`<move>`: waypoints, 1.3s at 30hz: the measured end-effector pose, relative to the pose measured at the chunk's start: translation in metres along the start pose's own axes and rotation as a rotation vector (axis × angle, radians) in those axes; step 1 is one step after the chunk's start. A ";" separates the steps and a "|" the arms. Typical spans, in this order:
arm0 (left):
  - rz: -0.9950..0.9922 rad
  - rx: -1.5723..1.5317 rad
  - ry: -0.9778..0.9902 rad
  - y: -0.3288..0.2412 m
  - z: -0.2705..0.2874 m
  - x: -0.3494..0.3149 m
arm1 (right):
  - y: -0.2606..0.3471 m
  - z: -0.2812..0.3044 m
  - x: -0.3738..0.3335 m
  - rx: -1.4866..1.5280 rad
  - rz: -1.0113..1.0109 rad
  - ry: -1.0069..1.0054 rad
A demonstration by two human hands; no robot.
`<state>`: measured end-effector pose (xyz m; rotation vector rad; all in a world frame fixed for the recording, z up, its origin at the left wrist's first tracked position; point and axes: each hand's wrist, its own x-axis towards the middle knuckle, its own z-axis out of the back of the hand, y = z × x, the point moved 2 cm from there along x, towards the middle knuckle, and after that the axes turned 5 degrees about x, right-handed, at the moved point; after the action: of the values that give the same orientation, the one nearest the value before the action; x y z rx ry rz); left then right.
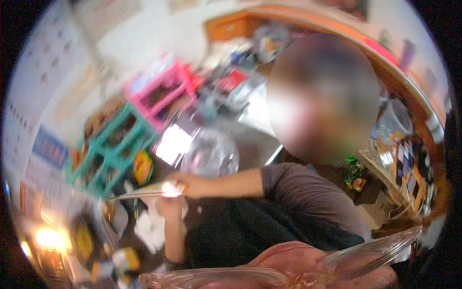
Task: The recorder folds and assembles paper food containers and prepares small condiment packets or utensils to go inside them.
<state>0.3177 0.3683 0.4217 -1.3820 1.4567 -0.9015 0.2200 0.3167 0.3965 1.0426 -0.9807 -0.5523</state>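
Note:
My right hand [185,185] reaches across from the right in a dark sleeve, its fingers closed on the near end of a thin, flat, pale thing [139,192]. Bright glare lies on that end, and the thing is seen nearly edge-on, so its kind is unclear. Just below, my left hand [171,206] comes up from the lower edge and closes on the same thing from underneath. Motion blur smears the fingers of both hands. Beyond my right forearm lies a clear, crinkled plastic bag or container [211,151]. White paper-like pieces [150,229] are beside my left forearm.
Left of centre, a green plastic stool or rack [126,126] stands against a pink one [180,96]. A lamp [50,238] glows at the lower left. On the right are a clear plastic tub [395,120], a green packet [355,176] and a cluttered box. Some of the right is blurred out.

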 end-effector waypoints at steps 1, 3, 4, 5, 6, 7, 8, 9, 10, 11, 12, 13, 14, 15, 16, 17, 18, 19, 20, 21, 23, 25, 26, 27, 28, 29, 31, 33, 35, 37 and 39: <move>-0.064 0.503 0.030 -0.009 -0.014 -0.002 | -0.003 0.007 -0.011 -0.055 -0.032 -0.139; -0.239 0.989 0.062 -0.025 -0.036 -0.010 | 0.009 0.033 -0.022 0.078 -0.410 -0.168; -0.379 1.052 0.172 -0.028 -0.045 -0.011 | 0.000 0.049 -0.020 0.271 -0.411 -0.201; -0.518 1.113 0.278 -0.033 -0.054 -0.013 | -0.012 0.066 -0.018 0.467 -0.409 -0.224; -0.632 1.142 0.353 -0.045 -0.060 -0.017 | -0.018 0.088 -0.018 0.461 -0.399 -0.241; -0.758 1.195 0.445 -0.065 -0.068 -0.027 | -0.023 0.109 -0.020 0.495 -0.474 -0.206; -0.902 1.362 0.484 -0.084 -0.076 -0.037 | -0.025 0.122 -0.024 0.531 -0.545 -0.170; -1.043 1.527 0.502 -0.094 -0.079 -0.044 | -0.022 0.126 -0.026 0.530 -0.542 -0.165; -1.044 1.530 0.498 -0.094 -0.080 -0.043 | -0.020 0.128 -0.028 0.618 -0.558 -0.185; -1.062 1.521 0.519 -0.094 -0.081 -0.042 | -0.018 0.129 -0.031 0.707 -0.575 -0.206; -1.083 1.513 0.542 -0.095 -0.082 -0.041 | -0.014 0.130 -0.033 0.797 -0.588 -0.228; -1.083 1.518 0.533 -0.088 -0.076 -0.037 | -0.010 0.129 -0.034 0.884 -0.603 -0.242; -1.111 1.567 0.515 -0.074 -0.065 -0.030 | -0.005 0.127 -0.035 0.972 -0.619 -0.257; -1.142 1.615 0.506 -0.070 -0.064 -0.026 | -0.002 0.128 -0.036 1.063 -0.629 -0.281; -1.188 1.583 0.445 -0.069 -0.066 -0.028 | 0.001 0.128 -0.036 1.154 -0.640 -0.304; -1.190 1.586 0.448 -0.068 -0.065 -0.027 | 0.002 0.128 -0.036 1.246 -0.650 -0.327; -1.132 1.651 0.267 -0.066 -0.061 -0.023 | 0.003 0.130 -0.035 1.333 -0.657 -0.349; -1.070 1.708 0.085 -0.064 -0.059 -0.018 | -0.012 0.131 -0.030 1.374 -0.529 -0.351; -1.116 1.683 -0.055 -0.062 -0.058 -0.010 | -0.030 0.123 -0.031 1.189 -0.457 -0.399; -1.125 1.685 -0.057 -0.055 -0.058 -0.001 | -0.039 0.113 -0.031 1.004 -0.386 -0.443; -0.830 1.628 -0.243 -0.034 -0.046 0.015 | -0.012 0.074 -0.040 0.807 -0.371 -0.307; -0.891 1.440 -0.097 -0.014 -0.052 0.014 | 0.006 0.063 -0.040 0.610 -0.340 -0.176; -0.688 1.514 -0.108 -0.003 -0.061 0.016 | 0.009 0.063 -0.037 0.401 -0.289 -0.197; -0.695 1.522 -0.112 0.002 -0.065 0.014 | 0.012 0.064 -0.034 0.193 -0.234 -0.218; -0.798 1.470 -0.045 0.005 -0.068 0.012 | 0.003 0.065 -0.031 0.049 -0.212 -0.242; -0.898 1.414 0.024 0.006 -0.068 0.011 | -0.003 0.063 -0.029 0.053 -0.203 -0.241; -0.919 1.358 0.024 0.012 -0.059 0.013 | -0.010 0.063 -0.030 -0.057 -0.269 -0.213; -0.956 1.423 0.020 0.016 -0.054 0.014 | -0.014 0.069 -0.029 -0.083 -0.248 -0.217; -0.869 1.429 -0.022 0.018 -0.051 0.013 | -0.015 0.076 -0.029 -0.109 -0.237 -0.224; -0.776 1.441 -0.065 0.019 -0.043 0.014 | -0.010 0.077 -0.025 -0.413 -0.125 -0.268; -0.668 1.595 -0.166 0.019 -0.035 0.018 | -0.002 0.084 -0.022 -0.399 -0.104 -0.281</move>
<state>0.2793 0.3498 0.4125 -0.5605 -0.1660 -1.7047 0.1363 0.2949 0.3995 0.6709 -1.0099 -0.9568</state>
